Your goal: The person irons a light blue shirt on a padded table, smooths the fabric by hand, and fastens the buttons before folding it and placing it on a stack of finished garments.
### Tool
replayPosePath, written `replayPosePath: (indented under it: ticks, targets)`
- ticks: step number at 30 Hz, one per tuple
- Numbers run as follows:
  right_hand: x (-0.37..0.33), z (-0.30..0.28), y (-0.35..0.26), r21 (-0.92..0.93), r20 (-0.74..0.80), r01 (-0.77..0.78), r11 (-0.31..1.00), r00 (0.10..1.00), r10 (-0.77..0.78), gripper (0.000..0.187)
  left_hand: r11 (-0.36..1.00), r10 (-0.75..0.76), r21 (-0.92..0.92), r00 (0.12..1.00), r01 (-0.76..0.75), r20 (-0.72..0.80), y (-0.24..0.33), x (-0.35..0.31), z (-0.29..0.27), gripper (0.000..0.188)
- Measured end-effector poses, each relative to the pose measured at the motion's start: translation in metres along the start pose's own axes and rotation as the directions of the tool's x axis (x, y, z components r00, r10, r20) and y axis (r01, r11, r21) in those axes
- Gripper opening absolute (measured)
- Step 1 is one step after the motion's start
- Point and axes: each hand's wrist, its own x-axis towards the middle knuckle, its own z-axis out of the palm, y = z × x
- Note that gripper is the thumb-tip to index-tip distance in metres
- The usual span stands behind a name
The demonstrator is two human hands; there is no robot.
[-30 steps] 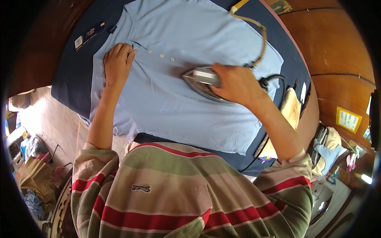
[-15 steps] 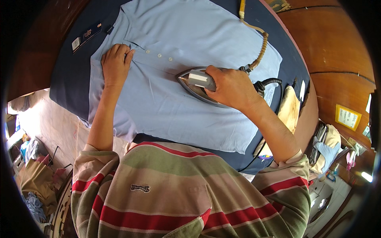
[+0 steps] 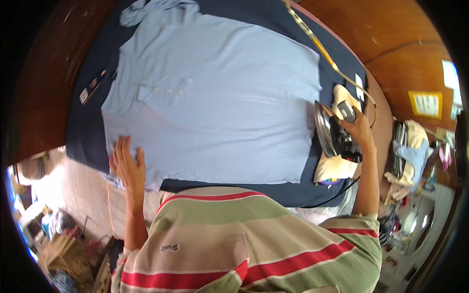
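A light blue buttoned shirt (image 3: 229,117) lies spread over a dark navy padded surface (image 3: 234,189), with its far left sleeve bunched. My left hand (image 3: 127,162) rests on the shirt's near left part, fingers apart and holding nothing. In my right hand (image 3: 360,128) is a clothes iron (image 3: 328,128), gripped by its grey handle and tilted on its side, its metal soleplate facing the shirt's right hem. Below the iron lies a folded cream cloth (image 3: 337,168). A cord wrapped in yellowish sleeving (image 3: 320,46) runs from the far edge down toward the iron.
A dark tag (image 3: 93,88) lies left of the shirt. Folded clothes (image 3: 408,151) are stacked at the right, beside a brown wooden panel (image 3: 391,63) bearing a yellow-framed paper (image 3: 426,105). Brown fabric (image 3: 68,254) and other items clutter the lower left.
My right hand has carried the iron off the shirt's middle to the right and tipped it up. My left hand has moved from the collar toward me, fingers now spread.
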Motion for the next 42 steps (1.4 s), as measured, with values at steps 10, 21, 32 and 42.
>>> replayPosePath:
  ticks: [10,21,32,42]
  targets:
    - [0.030,0.022,0.100,-0.451,-0.735,-0.156,0.879,0.624,-0.266,0.050,0.999,-0.036,-0.031,0.999,0.037,0.009,0.045,-0.034,0.014,0.045]
    - [0.038,0.179,0.039,-0.024,-0.408,0.023,0.999,0.912,-0.031,0.031,0.754,-0.616,0.143,0.765,0.641,-0.187,-0.022,0.003,0.007,0.048]
    - [0.028,0.176,0.004,-0.184,-0.697,0.338,0.923,0.618,-0.365,0.044,0.860,-0.463,0.149,0.869,0.488,-0.173,-0.042,-0.008,0.008,0.030]
    - [-0.010,0.187,-0.006,-0.163,-0.334,0.078,0.983,0.934,-0.130,0.061,0.965,-0.245,0.045,0.951,0.258,-0.186,-0.016,0.023,0.001,0.029]
